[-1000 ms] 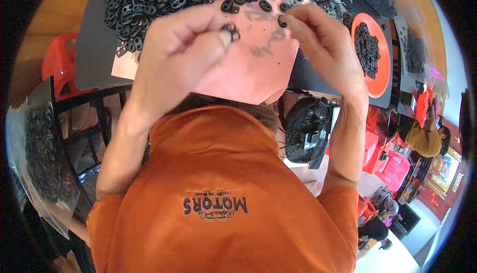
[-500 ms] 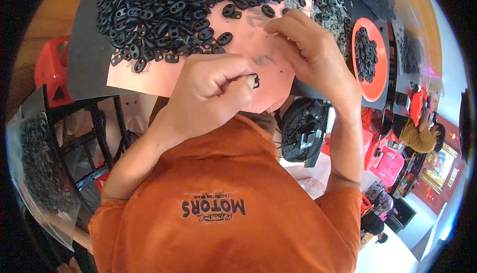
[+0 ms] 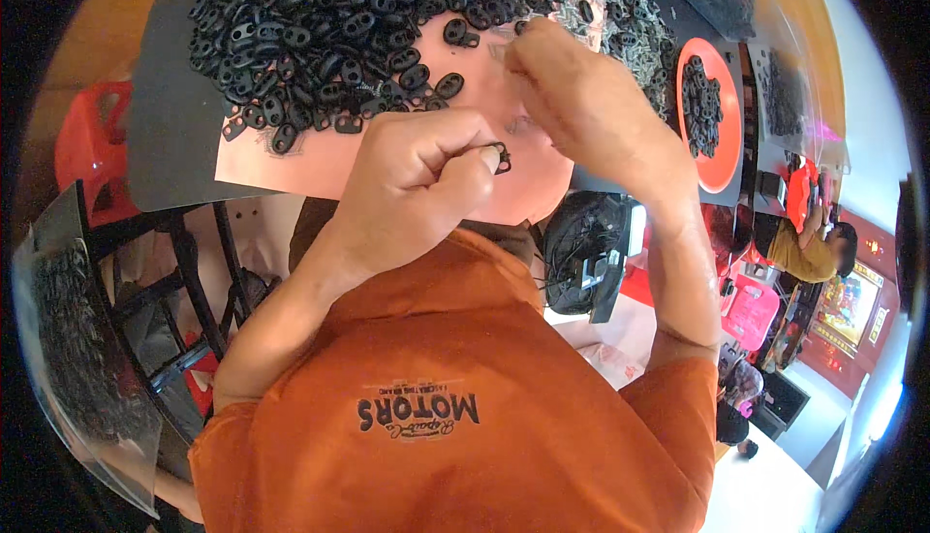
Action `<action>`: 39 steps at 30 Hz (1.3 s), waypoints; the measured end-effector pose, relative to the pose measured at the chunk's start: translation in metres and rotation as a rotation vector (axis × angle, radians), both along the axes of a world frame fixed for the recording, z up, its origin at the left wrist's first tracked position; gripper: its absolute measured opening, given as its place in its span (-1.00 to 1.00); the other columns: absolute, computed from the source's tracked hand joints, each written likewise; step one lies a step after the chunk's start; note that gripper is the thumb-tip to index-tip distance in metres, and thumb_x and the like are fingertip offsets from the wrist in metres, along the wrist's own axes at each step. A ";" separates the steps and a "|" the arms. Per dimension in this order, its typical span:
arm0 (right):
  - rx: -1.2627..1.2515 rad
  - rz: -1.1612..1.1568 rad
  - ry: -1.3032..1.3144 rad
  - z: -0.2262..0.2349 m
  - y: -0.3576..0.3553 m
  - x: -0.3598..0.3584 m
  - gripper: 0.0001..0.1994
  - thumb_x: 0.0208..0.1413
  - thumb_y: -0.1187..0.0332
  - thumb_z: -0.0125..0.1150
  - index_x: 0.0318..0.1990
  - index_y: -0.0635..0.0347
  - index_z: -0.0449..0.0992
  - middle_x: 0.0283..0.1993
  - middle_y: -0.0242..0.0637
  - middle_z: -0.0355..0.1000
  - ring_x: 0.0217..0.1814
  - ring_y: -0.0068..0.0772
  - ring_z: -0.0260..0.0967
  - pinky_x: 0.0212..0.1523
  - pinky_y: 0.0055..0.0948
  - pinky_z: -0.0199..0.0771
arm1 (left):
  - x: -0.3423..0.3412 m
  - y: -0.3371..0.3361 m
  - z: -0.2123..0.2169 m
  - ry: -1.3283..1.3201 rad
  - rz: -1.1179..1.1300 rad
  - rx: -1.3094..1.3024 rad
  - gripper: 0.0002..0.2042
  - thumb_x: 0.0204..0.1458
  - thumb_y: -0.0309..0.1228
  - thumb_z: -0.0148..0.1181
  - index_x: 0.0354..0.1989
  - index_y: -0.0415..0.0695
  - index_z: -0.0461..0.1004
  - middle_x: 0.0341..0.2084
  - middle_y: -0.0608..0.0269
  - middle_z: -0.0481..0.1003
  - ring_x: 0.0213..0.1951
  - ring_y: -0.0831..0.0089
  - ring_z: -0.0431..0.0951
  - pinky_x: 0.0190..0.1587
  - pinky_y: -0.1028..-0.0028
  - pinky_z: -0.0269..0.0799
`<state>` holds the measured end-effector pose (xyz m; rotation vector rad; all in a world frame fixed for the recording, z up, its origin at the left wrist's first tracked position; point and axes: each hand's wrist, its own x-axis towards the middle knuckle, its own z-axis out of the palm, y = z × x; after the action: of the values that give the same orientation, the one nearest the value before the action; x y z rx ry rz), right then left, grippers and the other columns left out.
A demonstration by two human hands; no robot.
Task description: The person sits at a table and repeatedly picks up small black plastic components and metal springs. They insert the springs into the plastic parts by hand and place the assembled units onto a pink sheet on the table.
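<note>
The left hand (image 3: 417, 184) is curled into a loose fist over the near edge of the pink board (image 3: 291, 160), and between its thumb and forefinger it pinches one small black oval piece (image 3: 500, 157), held just above the board's surface. The right hand (image 3: 581, 107) is bent down close beside it, fingertips pressed together on something pale and thin near the board's far side; what exactly sits in that pinch is too small to make out. Behind both hands a big heap of black oval pieces (image 3: 339, 19) covers the upper part of the board and spills onto the dark mat (image 3: 170, 97) beneath it. Off to the right lies an orange tray (image 3: 722, 160) with more black pieces in it. A red plastic stool (image 3: 82, 145) stands at the left.
</note>
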<state>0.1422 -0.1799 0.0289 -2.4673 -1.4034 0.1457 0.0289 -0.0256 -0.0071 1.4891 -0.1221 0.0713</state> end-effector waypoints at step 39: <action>-0.169 -0.030 -0.075 0.007 -0.012 0.005 -0.87 0.03 0.39 0.05 -0.39 0.28 0.35 -0.48 -0.06 0.31 -0.42 0.04 0.32 -0.44 -0.20 0.32 | -0.002 0.004 -0.004 0.016 -0.026 0.006 -0.83 -0.05 -0.52 -0.01 -0.65 -0.25 0.28 -0.80 0.41 0.18 -0.70 0.71 0.12 -0.68 0.56 0.03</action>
<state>0.1473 -0.1916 0.0360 -2.6547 -1.4379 0.1740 0.0268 -0.0217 -0.0107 1.4939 -0.1289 0.0376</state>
